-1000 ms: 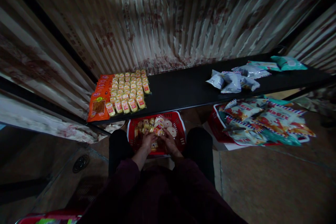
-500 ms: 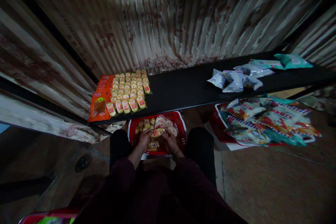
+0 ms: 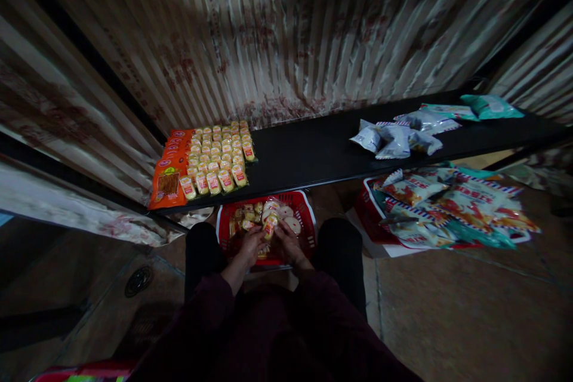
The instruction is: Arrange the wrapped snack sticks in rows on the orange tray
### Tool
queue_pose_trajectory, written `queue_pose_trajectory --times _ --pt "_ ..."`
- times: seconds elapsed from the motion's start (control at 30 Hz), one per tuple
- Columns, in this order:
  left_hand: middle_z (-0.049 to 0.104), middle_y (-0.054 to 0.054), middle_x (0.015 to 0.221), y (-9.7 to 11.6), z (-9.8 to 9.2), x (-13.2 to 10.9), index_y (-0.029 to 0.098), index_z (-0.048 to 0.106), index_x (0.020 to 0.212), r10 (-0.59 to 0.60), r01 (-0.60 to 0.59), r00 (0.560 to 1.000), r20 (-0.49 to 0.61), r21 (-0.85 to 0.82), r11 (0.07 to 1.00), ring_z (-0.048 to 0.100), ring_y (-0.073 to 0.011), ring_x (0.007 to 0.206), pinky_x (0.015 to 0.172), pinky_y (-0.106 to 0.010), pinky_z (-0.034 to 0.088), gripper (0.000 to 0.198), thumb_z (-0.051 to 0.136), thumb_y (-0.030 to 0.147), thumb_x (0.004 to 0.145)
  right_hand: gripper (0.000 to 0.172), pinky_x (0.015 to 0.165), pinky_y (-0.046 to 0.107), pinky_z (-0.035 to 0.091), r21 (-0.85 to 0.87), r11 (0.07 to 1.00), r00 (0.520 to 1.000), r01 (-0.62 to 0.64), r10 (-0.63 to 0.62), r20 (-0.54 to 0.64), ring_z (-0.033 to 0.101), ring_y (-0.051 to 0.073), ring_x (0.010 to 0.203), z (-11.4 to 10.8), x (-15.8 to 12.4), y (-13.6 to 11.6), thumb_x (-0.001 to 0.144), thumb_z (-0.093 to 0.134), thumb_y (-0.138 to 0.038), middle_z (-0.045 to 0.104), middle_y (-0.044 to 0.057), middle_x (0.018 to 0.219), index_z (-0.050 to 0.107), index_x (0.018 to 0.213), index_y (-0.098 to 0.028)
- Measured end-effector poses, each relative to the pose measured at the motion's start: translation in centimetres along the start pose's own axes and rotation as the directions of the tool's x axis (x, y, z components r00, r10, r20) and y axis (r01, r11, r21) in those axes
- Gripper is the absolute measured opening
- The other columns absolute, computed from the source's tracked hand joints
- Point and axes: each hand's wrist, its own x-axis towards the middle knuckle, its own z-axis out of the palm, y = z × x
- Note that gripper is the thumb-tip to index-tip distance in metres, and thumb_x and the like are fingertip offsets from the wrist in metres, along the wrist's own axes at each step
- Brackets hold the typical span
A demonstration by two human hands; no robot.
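Observation:
Between my left hand (image 3: 252, 245) and my right hand (image 3: 289, 243) is a small wrapped snack cake (image 3: 270, 227), yellow with a red-and-white label. It is tilted nearly upright, and the fingers of both hands are closed on its sides. Both hands are over a red basket (image 3: 310, 215) between my knees. Inside the basket lie more yellow wrapped snacks (image 3: 248, 213) on the left and pale round packaged pieces (image 3: 290, 221) on the right. On the black shelf (image 3: 299, 158) ahead, rows of similar wrapped cakes (image 3: 215, 158) stand close together.
Orange snack bags (image 3: 168, 182) line the shelf's left end. Silver bags (image 3: 394, 140) and green bags (image 3: 496, 106) lie toward its right. Below them, a second red basket (image 3: 373, 215) is heaped with chip-style bags (image 3: 465, 200). Another red basket (image 3: 85, 368) shows at bottom left.
The wrapped cake has turned from lying sideways to nearly upright between my hands. My left hand has shifted slightly right. The view has moved a little.

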Motion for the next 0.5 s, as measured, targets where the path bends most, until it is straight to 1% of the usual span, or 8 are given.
queue_pose_trajectory --times 0.07,0.17,0.3,0.4,0.5 --pt "0.067 -0.006 0.091 -0.13 0.09 0.0 0.016 0.058 0.098 0.012 -0.011 1.0 -0.017 0.026 1.0 0.065 -0.0144 0.08 0.07 -0.024 0.05 0.031 0.068 0.019 0.07 0.067 0.072 0.031 0.053 -0.004 1.0 1.0 0.002 -0.002 -0.007 0.067 0.018 0.078 -0.18 0.11 0.19 0.053 0.078 -0.047 0.071 0.001 0.092 0.058 0.114 -0.025" --pt "0.067 -0.005 0.09 -0.31 0.17 -0.13 0.017 0.056 0.098 0.04 -0.041 0.999 0.008 0.019 0.999 0.065 -0.0143 0.079 0.07 -0.024 0.05 0.031 0.068 0.019 0.069 0.069 0.075 0.035 0.053 -0.004 1.0 1.0 0.005 -0.005 0.002 0.067 0.021 0.083 -0.35 0.26 0.27 0.055 0.077 -0.048 0.071 0.003 0.097 0.058 0.117 -0.025" --pt "0.066 -0.004 0.085 -0.29 0.25 -0.4 0.018 0.056 0.094 0.046 -0.046 0.997 0.063 0.005 0.999 0.063 -0.0133 0.073 0.07 -0.026 0.051 0.031 0.07 0.018 0.067 0.063 0.074 0.036 0.052 -0.023 1.0 0.999 0.017 -0.018 -0.042 0.067 0.022 0.082 -0.42 0.43 0.18 0.05 0.079 -0.048 0.071 0.004 0.095 0.063 0.106 -0.023" --pt "0.064 -0.002 0.081 -0.21 0.36 -0.48 0.018 0.055 0.091 0.04 -0.04 0.997 0.066 -0.003 0.999 0.062 -0.0122 0.068 0.066 -0.025 0.051 0.03 0.072 0.02 0.066 0.055 0.071 0.035 0.052 -0.011 1.0 0.996 0.023 -0.024 -0.082 0.065 0.021 0.076 -0.47 0.54 0.22 0.048 0.08 -0.046 0.07 0.003 0.085 0.064 0.095 -0.022" --pt "0.063 -0.001 0.078 -0.23 0.54 -0.47 0.018 0.055 0.087 0.059 -0.058 0.997 0.057 -0.021 0.998 0.06 -0.0108 0.062 0.062 -0.025 0.05 0.03 0.074 0.026 0.065 0.05 0.073 0.034 0.051 -0.029 0.998 0.993 0.054 -0.057 -0.1 0.064 0.02 0.076 -0.66 0.7 0.35 0.047 0.08 -0.043 0.07 0.002 0.081 0.065 0.09 -0.022"
